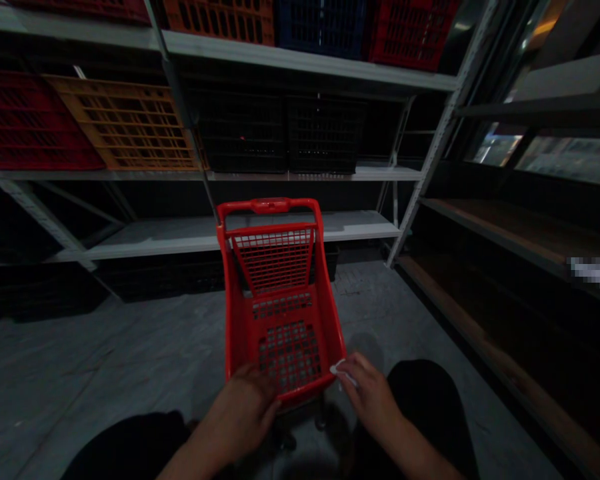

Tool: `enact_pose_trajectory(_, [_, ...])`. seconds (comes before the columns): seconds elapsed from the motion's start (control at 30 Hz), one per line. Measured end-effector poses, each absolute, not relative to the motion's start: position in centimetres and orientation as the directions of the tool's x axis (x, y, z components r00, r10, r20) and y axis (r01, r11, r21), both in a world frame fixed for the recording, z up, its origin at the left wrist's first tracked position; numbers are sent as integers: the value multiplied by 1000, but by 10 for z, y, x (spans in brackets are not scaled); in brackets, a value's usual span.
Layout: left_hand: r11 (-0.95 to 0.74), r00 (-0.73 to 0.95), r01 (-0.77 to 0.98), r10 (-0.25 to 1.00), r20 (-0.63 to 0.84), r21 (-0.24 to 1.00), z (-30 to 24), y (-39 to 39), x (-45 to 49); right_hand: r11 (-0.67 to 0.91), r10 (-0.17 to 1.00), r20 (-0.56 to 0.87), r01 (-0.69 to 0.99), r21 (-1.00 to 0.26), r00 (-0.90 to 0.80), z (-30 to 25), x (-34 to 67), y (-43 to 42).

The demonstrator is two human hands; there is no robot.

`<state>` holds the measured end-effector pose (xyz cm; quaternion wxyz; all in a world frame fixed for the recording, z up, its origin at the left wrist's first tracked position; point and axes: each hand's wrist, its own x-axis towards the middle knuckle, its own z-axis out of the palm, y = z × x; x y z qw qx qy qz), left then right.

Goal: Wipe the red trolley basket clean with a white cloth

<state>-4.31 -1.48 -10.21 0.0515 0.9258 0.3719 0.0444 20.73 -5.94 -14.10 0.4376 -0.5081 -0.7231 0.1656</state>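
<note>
A small red plastic shopping cart stands upright directly before me, its handle at the far side and its basket empty. My left hand is curled over the near left corner of the basket rim and grips it. At the near right corner, my right hand pinches a small crumpled white piece, like a tissue or cloth, against or close to the rim. Most of that white piece is hidden by the fingers.
Behind the cart, a white metal rack carries a yellow crate, a red crate and black crates. Brown shelves run along the right. My dark-clad knees flank the cart on the grey floor.
</note>
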Motion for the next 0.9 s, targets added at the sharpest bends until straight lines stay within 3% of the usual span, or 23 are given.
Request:
enact_pose_trajectory(0.3, [-548, 479, 784, 833, 278, 292, -128, -35, 37, 411, 896, 435, 528, -743, -86, -144, 194, -59])
enact_pose_trajectory(0.53, [-615, 504, 741, 775, 381, 271, -150, -28, 29, 432, 869, 481, 652, -623, -116, -139, 198, -38])
enact_pose_trajectory(0.7, [-636, 485, 728, 742, 462, 257, -164, -25, 23, 417, 853, 520, 668, -617, -52, -132, 193, -24])
enact_pose_trajectory(0.9, [-668, 505, 696, 717, 481, 264, -159, -26, 14, 465, 866, 473, 612, -639, -164, -145, 178, -58])
